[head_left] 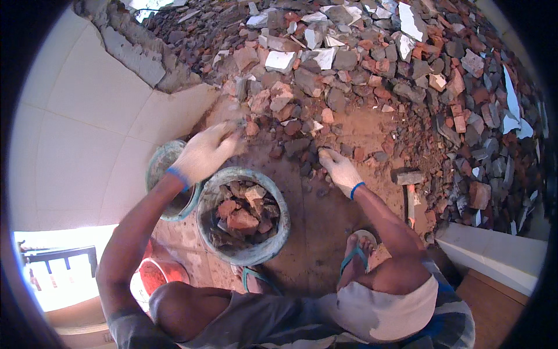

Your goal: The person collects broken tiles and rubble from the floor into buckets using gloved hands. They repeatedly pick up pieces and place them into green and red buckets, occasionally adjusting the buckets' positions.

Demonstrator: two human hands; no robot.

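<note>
My left hand [204, 152], in a pale knit glove with a blue cuff, reaches over the bucket rims toward the edge of the rubble. Its fingertips are blurred beside a small reddish brick piece [251, 128]. My right hand [341, 170], gloved the same way, is low over the rubble edge near a dark lump [297, 146]. Its fingers are curled together, and whatever they may hold is hidden. Between my arms stands a round grey-green bucket [283, 235] with broken brick chunks [242, 220] inside. A second similar bucket [157, 160] sits behind it, partly covered by my left arm.
A large heap of broken brick and white-faced tile pieces [343, 61] spreads across the far side and right. A hammer [410, 192] lies right of my right hand. A broken-edged tiled wall [75, 128] bounds the left. A red bucket [165, 274] stands by my left knee.
</note>
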